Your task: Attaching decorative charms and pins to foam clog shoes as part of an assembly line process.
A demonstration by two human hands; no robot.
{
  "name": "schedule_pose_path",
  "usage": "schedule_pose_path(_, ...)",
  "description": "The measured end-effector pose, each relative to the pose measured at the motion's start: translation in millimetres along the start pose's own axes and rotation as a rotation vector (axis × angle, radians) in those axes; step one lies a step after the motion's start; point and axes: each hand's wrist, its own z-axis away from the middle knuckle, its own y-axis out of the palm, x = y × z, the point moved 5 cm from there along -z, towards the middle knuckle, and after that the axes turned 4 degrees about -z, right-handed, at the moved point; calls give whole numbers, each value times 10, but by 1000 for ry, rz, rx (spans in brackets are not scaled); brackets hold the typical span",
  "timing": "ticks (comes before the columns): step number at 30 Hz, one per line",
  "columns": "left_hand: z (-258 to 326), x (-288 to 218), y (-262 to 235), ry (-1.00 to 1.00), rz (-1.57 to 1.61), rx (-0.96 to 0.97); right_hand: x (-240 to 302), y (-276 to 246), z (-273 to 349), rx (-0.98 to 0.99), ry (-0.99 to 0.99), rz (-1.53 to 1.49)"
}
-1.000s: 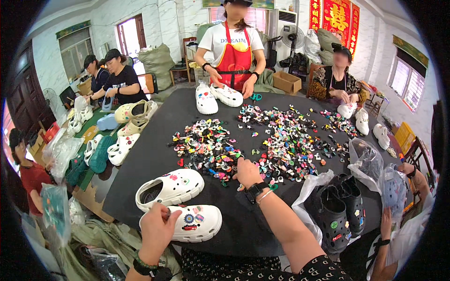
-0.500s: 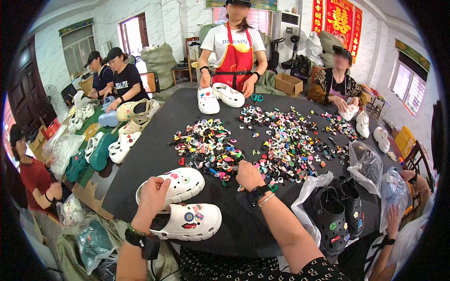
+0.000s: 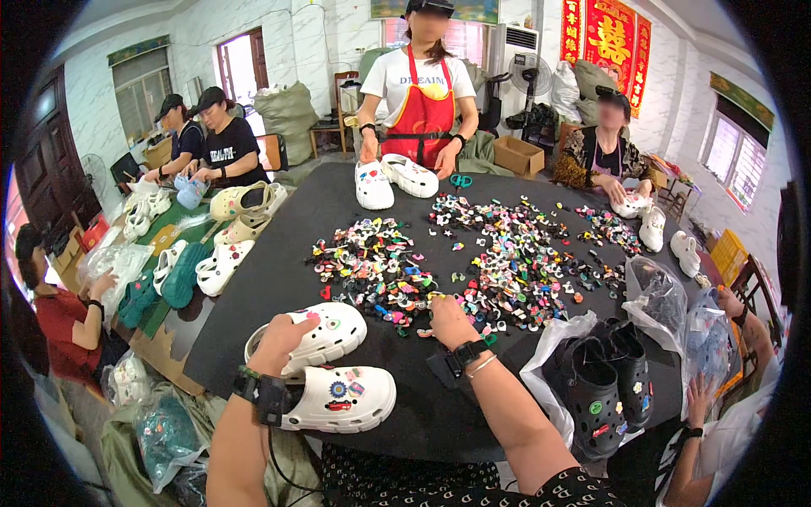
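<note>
Two white clogs lie side by side on the black table in front of me. The farther white clog bears a green-centred round charm. My left hand is closed over its opening, fingertips by a pink charm; some fingers are hidden. Colourful charms, including a blue flower shape and a red one, decorate the nearer white clog, below my left wrist. My right hand reaches to the near edge of the loose shoe charms, fingers closed together. Whatever lies between its fingertips is too small to make out.
Black clogs with charms stand in clear plastic at right. Across the black table, a person in a red apron handles white clogs. Another works at far right. Others work at a green-topped table with clogs at left.
My left hand has lowered onto the farther clog, its fingertips now by the pink charm. My right hand has shifted slightly right along the charms. At left, a co-worker has raised a blue clog.
</note>
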Motion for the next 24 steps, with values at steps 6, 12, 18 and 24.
schedule_pose_path(6, -19, -8, 164, -5, 236, 7, -26, -263, 53, 73, 127, 84)
schedule_pose_path(12, 210, -296, 298, -2, 399, 164, -162, -274, 187, 20, 57, 94)
schedule_pose_path(18, 103, -192, 362, 5, 460, 192, -166, -283, 155, 100, 26, 172)
schedule_pose_path(24, -161, 8, 479, 13, 596, 237, -98, -573, 102, 79, 141, 14)
